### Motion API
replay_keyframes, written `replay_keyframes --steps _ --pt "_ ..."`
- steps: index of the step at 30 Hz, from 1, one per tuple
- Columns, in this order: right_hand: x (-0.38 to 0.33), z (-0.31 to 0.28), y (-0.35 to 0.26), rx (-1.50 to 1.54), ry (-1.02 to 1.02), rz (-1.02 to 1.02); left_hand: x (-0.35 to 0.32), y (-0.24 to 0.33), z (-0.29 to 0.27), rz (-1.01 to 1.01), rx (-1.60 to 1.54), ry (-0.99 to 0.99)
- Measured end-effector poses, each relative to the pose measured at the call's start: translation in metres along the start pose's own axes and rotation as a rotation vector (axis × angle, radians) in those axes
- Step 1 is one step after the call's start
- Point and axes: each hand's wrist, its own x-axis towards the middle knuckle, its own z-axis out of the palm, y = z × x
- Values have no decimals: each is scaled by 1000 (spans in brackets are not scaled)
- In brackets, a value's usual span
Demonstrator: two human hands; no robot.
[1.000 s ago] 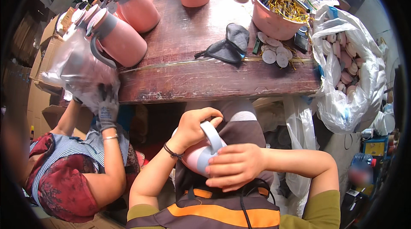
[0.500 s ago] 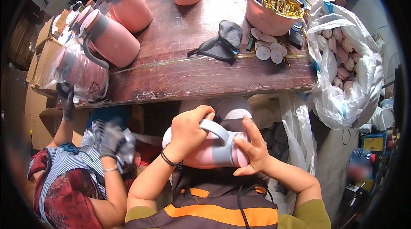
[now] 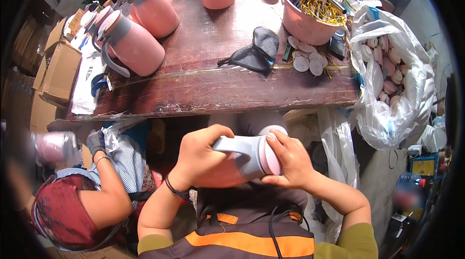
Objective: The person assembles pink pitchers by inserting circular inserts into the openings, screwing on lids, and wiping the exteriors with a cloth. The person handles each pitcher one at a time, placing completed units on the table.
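I hold a pink jug with a grey handle and collar [image 3: 252,155] on its side over my lap, below the table's front edge. My left hand [image 3: 201,155] wraps the jug's body by the handle. My right hand [image 3: 290,162] cups the jug's top end, fingers around its pink lid. More pink jugs [image 3: 128,46] stand on the brown wooden table [image 3: 203,89] at the back left.
A person in a red head cover [image 3: 63,210] crouches at my left, gloved hand on a bagged jug [image 3: 55,147]. A pink bowl of metal parts [image 3: 310,14], round discs [image 3: 307,58], a black cloth [image 3: 254,53], a bag of lids [image 3: 392,72] and cardboard boxes [image 3: 53,72] surround.
I have turned the jug onto its side and lowered it, my right hand sliding to its lid end. The person at left has brought the bagged jug down from the table.
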Motion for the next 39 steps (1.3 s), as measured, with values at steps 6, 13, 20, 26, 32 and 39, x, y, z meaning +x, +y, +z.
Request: replay_keyframes --steps 6,13,20,26,32,39 --pt "7 18 5 155 -14 409 -22 38 30 247 572 132" --pt "-2 -23 -11 -10 -231 53 12 -17 -16 11 -117 -220" --pt "-9 -6 -27 306 -62 -673 22 -17 8 11 -458 -597" --pt "-9 4 -21 305 77 -550 0 -23 20 -220 -488 -477" --pt "14 22 24 684 -91 369 -38 45 45 -139 228 32" --pt "68 -5 110 270 181 345 -28 9 15 -534 -834 -165"
